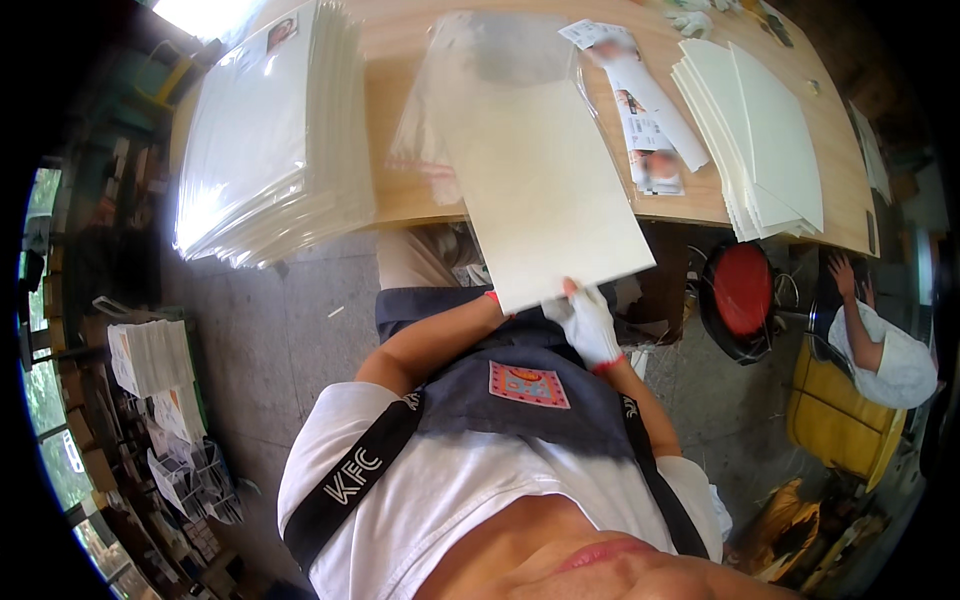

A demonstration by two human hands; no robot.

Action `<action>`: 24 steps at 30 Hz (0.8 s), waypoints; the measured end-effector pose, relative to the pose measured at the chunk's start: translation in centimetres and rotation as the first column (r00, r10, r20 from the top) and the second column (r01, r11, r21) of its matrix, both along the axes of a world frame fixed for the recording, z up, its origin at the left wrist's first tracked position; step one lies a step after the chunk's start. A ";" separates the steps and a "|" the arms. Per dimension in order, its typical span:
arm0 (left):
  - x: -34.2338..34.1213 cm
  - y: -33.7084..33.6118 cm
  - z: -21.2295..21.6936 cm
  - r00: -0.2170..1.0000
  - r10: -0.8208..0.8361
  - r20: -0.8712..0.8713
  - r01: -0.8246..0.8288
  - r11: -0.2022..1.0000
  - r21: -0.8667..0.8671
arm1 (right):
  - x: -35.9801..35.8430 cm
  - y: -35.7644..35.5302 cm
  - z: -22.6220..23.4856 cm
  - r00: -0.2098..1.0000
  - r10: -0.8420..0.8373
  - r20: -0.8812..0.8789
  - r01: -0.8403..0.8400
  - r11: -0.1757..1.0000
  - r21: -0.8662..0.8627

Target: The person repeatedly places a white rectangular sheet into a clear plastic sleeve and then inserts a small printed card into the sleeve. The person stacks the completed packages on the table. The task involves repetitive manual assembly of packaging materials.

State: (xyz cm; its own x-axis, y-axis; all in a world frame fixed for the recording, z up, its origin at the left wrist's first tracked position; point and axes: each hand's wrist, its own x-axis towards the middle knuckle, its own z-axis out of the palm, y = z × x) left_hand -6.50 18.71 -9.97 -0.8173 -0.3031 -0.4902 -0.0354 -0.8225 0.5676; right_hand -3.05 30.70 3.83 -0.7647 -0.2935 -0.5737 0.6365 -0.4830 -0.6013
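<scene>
A large cream-white board [560, 190] spans from the table to my apron. Its far part lies at a clear plastic sleeve [425, 135]; I cannot tell how far it is inside. My right hand [588, 325], in a white glove with a red cuff, grips the board's near edge, its bare thumb on top. At the near left corner is my left hand [494, 298], its fingers hidden by the board. Right of the board lie printed paper strips [640, 125] with small pictures. Further right, several white boards [755, 140] are fanned in a stack.
A tall pile of plastic-wrapped boards [270, 150] fills the left of the wooden table [410, 205]. White gloves [690, 20] lie at its far edge. A red stool [742, 290] stands at the right, near another person's arm [860, 325]. Paper stacks [150, 355] stand on the left.
</scene>
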 end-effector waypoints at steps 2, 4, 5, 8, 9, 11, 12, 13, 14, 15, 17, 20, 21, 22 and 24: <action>0.9 -0.6 -0.5 0.997 -0.032 0.065 0.037 0.996 -0.080 | -2.9 -2.1 -4.2 1.000 -0.020 -0.015 0.019 0.998 -0.063; 1.1 -0.9 5.9 0.959 -0.160 0.236 0.193 0.973 -0.123 | -7.0 -5.1 -6.4 0.979 -0.155 0.133 0.186 0.947 -0.264; 0.9 -1.7 1.7 0.971 -0.172 0.167 0.203 0.959 -0.196 | -8.3 -6.8 -4.8 0.970 -0.158 0.183 0.207 0.932 -0.296; 0.7 -3.5 3.1 0.970 -0.228 0.085 0.236 0.967 -0.092 | -10.1 -6.9 -4.6 0.999 0.025 -0.045 -0.039 0.941 -0.336; 1.1 -4.3 6.8 0.936 -0.330 0.121 0.335 0.942 -0.025 | -10.0 -5.9 -4.4 0.976 0.176 -0.127 -0.192 0.974 -0.122; 2.8 -6.3 7.8 0.898 -0.436 0.056 0.430 0.898 0.097 | -8.7 -5.8 -0.8 0.855 0.481 -0.197 -0.425 0.865 0.268; 3.7 -6.8 7.6 0.893 -0.420 0.164 0.414 0.908 0.070 | -8.3 -5.7 -0.2 0.771 0.603 -0.207 -0.488 0.767 0.418; 4.2 -7.7 8.9 0.909 -0.382 0.167 0.394 0.918 -0.043 | -8.1 -6.0 0.7 0.710 0.663 -0.237 -0.472 0.699 0.537; 4.7 -8.4 10.5 0.932 -0.267 0.243 0.303 0.946 -0.120 | -7.7 -6.7 1.6 0.643 0.722 -0.255 -0.441 0.622 0.648; 5.1 -9.5 10.9 0.940 -0.260 0.222 0.303 0.934 -0.187 | -7.1 -7.3 2.2 0.570 0.778 -0.262 -0.391 0.538 0.747; 5.1 -11.7 10.5 0.942 -0.260 0.211 0.315 0.900 -0.302 | -6.8 -8.5 0.8 0.278 0.855 -0.437 -0.056 0.468 0.882; 5.3 -13.3 10.0 0.929 -0.292 0.225 0.360 0.853 -0.379 | -6.4 -10.5 0.6 0.001 0.951 -0.308 0.250 0.298 0.921; 5.3 -13.4 9.9 0.931 -0.289 0.222 0.356 0.854 -0.379 | -6.4 -11.0 0.6 -0.029 0.979 -0.204 0.295 0.203 0.934; 5.2 -13.5 9.8 0.932 -0.289 0.218 0.354 0.855 -0.379 | -6.4 -11.4 0.7 -0.050 0.994 -0.096 0.342 0.108 0.933; 5.1 -14.3 9.1 0.925 -0.308 0.222 0.378 0.804 -0.460 | -6.7 -11.8 0.4 -0.117 0.988 -0.105 0.387 0.142 0.911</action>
